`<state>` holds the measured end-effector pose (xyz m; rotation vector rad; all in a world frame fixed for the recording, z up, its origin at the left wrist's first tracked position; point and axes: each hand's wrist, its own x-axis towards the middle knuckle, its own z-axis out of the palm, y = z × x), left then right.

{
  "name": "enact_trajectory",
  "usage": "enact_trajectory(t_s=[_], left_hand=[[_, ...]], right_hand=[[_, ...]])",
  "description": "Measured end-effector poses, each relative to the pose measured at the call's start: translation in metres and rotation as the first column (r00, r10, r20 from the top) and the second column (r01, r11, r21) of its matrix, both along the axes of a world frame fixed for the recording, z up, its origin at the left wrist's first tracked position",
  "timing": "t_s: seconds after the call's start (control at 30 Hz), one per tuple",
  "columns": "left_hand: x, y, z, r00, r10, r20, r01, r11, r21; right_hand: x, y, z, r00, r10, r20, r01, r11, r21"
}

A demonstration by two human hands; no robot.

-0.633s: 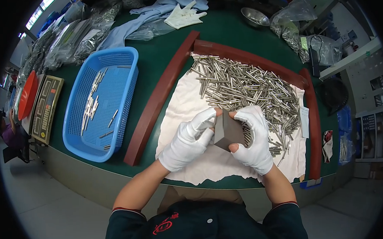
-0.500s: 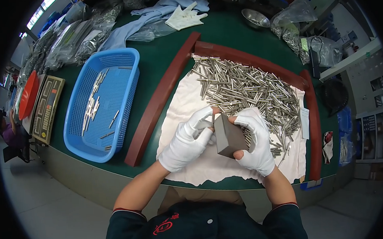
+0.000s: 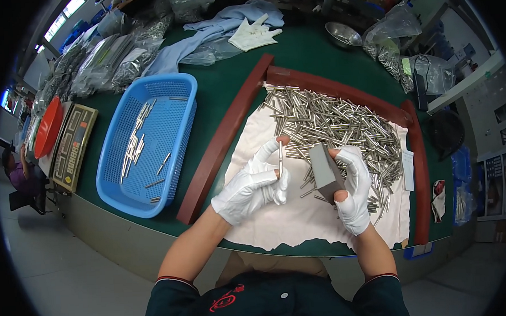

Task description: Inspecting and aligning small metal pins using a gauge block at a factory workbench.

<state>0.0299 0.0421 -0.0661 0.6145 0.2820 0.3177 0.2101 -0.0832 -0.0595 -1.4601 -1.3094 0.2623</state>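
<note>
My left hand (image 3: 251, 183), in a white glove with bare thumb and fingertip, pinches a thin metal pin (image 3: 280, 157) upright. A grey rectangular block (image 3: 325, 174) is gripped in my right hand (image 3: 353, 187), gloved the same way, thumb and fingers on its edges. The block and the pin are apart. Beyond both hands a large heap of shiny metal pins (image 3: 336, 120) lies on a pale cloth (image 3: 267, 231). Some pins lie close around the block, partly hidden by it and by my right hand.
Dark red bars (image 3: 229, 136) frame the cloth on three sides. To the left stands a blue perforated basket (image 3: 104, 178) with several pins inside. Farther left are a flat box (image 3: 77, 146) and a red tray (image 3: 49, 127). A metal bowl (image 3: 343, 34) and a white glove (image 3: 256, 33) lie at the back.
My hands have moved apart: the left has drawn the pin away from the block, while the right has shifted right with the block. The whole view has shifted slightly.
</note>
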Motion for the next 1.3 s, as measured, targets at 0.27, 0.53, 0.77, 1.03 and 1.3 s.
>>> enact_trajectory(t_s=[0.27, 0.53, 0.77, 1.03, 1.3], left_hand=[[-0.002, 0.0, -0.001, 0.999, -0.039, 0.005, 0.039, 0.998, -0.053], [-0.003, -0.002, 0.003, 0.995, -0.074, 0.07, 0.081, 0.991, -0.106], [-0.006, 0.0, -0.005, 0.979, -0.131, 0.157, 0.151, 0.981, -0.124], [-0.003, 0.002, -0.006, 0.983, -0.111, 0.145, 0.126, 0.987, -0.102], [0.001, -0.002, -0.008, 0.979, -0.028, -0.204, 0.063, 0.984, 0.167]], right_hand=[[-0.001, 0.002, 0.0, 1.0, 0.002, 0.021, -0.002, 1.0, 0.004], [-0.001, 0.001, -0.002, 1.0, 0.002, 0.019, -0.002, 1.0, 0.016], [0.002, 0.0, -0.001, 0.999, -0.015, 0.038, 0.014, 0.999, 0.03], [0.004, 0.002, -0.001, 0.999, -0.03, 0.028, 0.029, 0.999, 0.044], [0.001, 0.002, 0.0, 0.998, -0.069, 0.005, 0.069, 0.997, 0.031]])
